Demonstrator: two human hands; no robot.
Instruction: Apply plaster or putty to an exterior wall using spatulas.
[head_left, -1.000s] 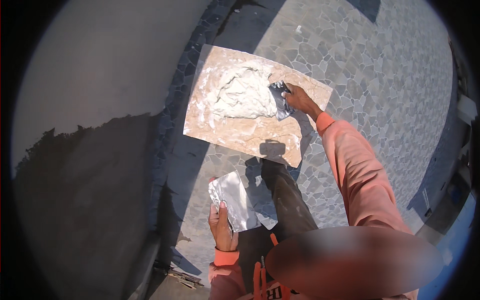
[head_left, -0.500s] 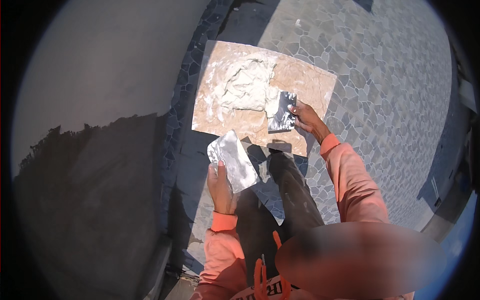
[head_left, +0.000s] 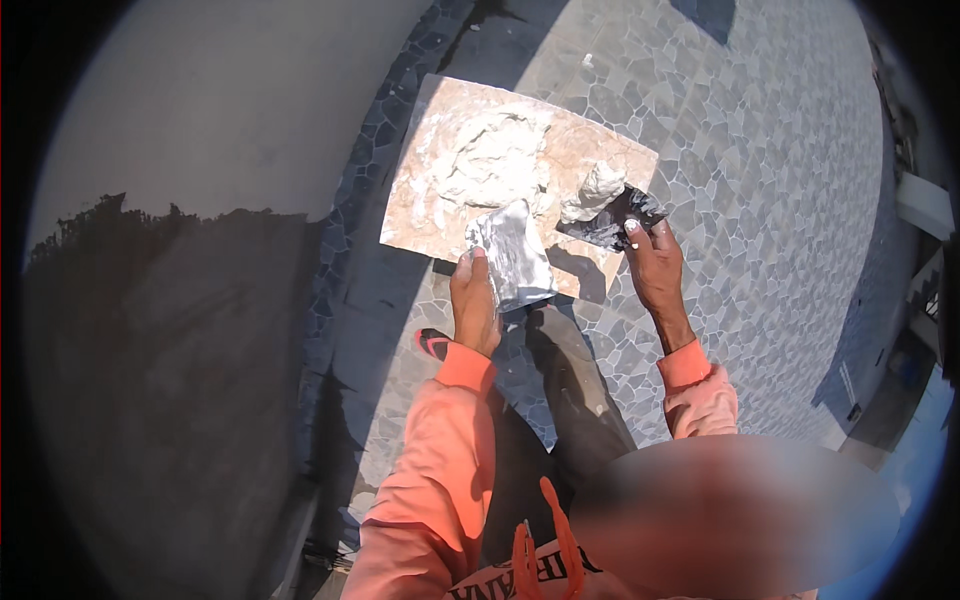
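My left hand (head_left: 474, 303) is closed on a flat rectangular plate (head_left: 514, 258) smeared white and grey, its thumb lying on top. In my right hand (head_left: 655, 272) is a black flat scraper (head_left: 622, 218), pinched at its near edge and streaked with white. A lump of white putty-like paste (head_left: 598, 188) sits on the scraper's far left side. Beyond both hands, a larger heap of the same paste (head_left: 493, 160) lies on a tan, marbled board (head_left: 418, 190). The plate overlaps the board's near edge in view; whether they touch, I cannot tell.
Irregular grey stone paving (head_left: 720, 190) stretches off to the right. A plain grey surface (head_left: 220, 120) with a dark shadow fills the left. My legs (head_left: 580, 380) and a dark shoe with red trim (head_left: 432, 343) are just below the board.
The scraper has come away from the heap to the right, now carrying a lump of paste. My left hand has moved the plate forward and right, toward the scraper.
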